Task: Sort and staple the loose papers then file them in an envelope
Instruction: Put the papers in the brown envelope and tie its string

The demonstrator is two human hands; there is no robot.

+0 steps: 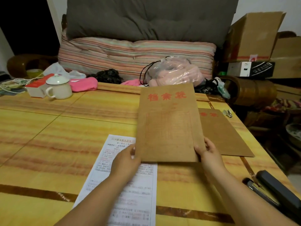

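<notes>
I hold a brown file envelope (169, 123) with red characters above the table, its printed face towards me. My left hand (126, 162) grips its lower left corner and my right hand (210, 154) grips its lower right corner. Beneath my left arm lies a white printed paper sheet (143, 190) flat on the yellow mat. A second brown envelope (223, 136) lies flat to the right, partly hidden behind the held one. A dark stapler (276, 191) rests at the table's right edge.
A cream mug with lid (59, 88), a red-and-white box (37, 87), pink cloths (83, 85) and a clear plastic bag (175, 70) line the far edge. A metal clip (227, 113) lies far right. Cushions (135, 56) and cardboard boxes (254, 36) stand behind.
</notes>
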